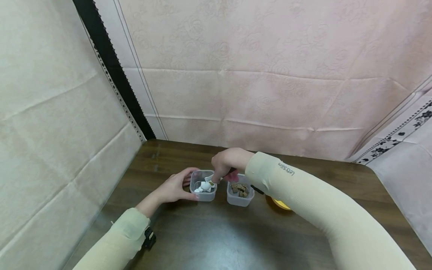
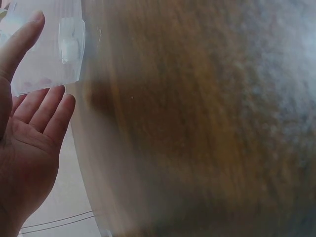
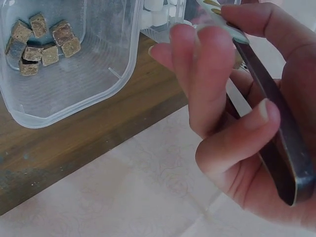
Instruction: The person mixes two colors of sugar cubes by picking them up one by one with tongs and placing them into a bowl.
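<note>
My left hand (image 1: 173,187) grips a clear plastic container (image 1: 204,197), thumb on its near side and fingers on its far side. White pieces (image 1: 199,189) lie inside. Over this container my right hand (image 1: 225,162) holds a pair of tongs (image 3: 264,84) with dark arms, the bend of the arms towards the palm. The tongs' pale ends carry gold marks; whether they pinch a piece cannot be made out. Beside it, a second clear container (image 3: 106,59) holds several brown cubes (image 3: 49,53).
A round yellow item (image 1: 281,204) is partly hidden under the right forearm. Everything stands on a dark brown wooden table (image 1: 202,232). Pale cloth (image 1: 253,93) hangs behind the table and along both sides.
</note>
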Motion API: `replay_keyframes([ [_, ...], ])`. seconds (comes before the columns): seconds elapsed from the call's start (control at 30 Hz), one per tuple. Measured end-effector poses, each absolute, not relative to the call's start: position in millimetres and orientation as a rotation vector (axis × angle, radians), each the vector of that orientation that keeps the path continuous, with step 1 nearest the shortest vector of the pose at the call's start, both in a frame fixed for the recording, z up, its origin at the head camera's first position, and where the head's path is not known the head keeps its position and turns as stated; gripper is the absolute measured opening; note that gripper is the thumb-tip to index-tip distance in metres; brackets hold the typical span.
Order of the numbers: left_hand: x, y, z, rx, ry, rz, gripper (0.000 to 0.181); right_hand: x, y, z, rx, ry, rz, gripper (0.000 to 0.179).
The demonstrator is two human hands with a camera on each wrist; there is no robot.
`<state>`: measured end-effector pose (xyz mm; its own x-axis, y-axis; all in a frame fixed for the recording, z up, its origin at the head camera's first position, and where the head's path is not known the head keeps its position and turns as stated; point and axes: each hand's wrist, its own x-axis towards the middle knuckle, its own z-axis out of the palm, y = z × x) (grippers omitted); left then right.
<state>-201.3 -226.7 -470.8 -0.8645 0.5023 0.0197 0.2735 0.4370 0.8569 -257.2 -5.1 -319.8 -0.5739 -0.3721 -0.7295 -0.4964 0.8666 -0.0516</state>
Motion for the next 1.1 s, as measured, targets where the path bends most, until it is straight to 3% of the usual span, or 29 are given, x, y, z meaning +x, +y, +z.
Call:
replay_keyframes([
  [0.5,-203.3,-227.3,-470.0,0.660,2.452,1.385,0.087,-260.8,-9.5,-320.2,-0.643,2.245,0.221,0.046],
  [1.1,-203.4,-229.5,-470.5,0.643,2.433,1.411,0.088,-254.0,-22.7,-320.4,-0.681,2.313,0.287,0.042],
])
